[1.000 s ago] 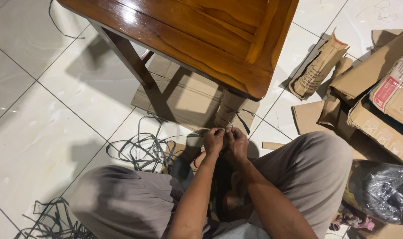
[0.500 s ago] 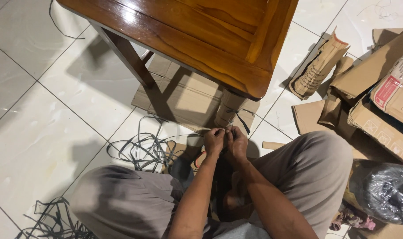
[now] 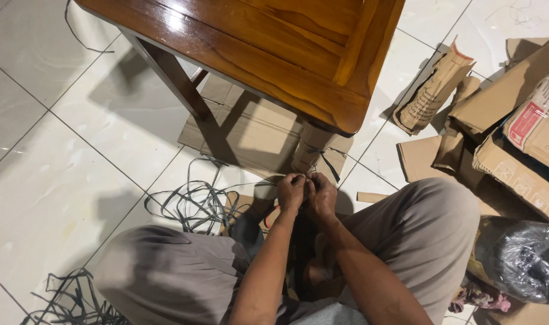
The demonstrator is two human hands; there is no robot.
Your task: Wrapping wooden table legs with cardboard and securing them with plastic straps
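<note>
The floor is laid with large, glossy white tiles, divided by thin dark grout lines. A polished brown wooden table is seen from above, its top framed by a raised border and marked by a bright reflection of overhead light; a dark shadow is cast beneath it. One slanted table leg is seen at the left. Flattened cardboard sheets are spread under the table, and cardboard boxes are piled at the right.
</note>
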